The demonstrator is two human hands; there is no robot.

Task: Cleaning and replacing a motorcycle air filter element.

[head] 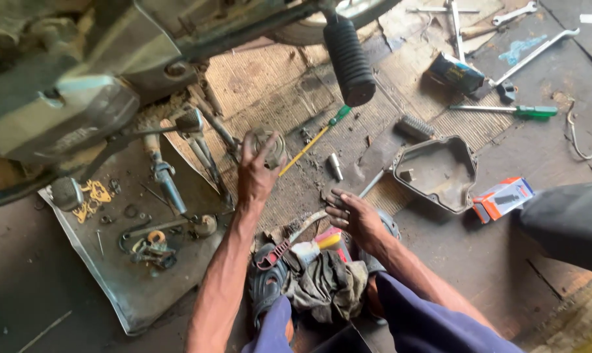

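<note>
left of the metal cover, your left hand grips the round metal part raised for inspection, while nearer the cover your right hand rests spread and empty on the mat for balance.

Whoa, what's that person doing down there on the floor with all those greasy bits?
A person sits on the floor beside a motorbike. Their left hand holds up a small round metal part. Their right hand rests low, fingers spread by a grey metal rod. A yellow-shafted, green-handled screwdriver, a dark metal engine cover and a metal tray of small parts lie around them.
</note>
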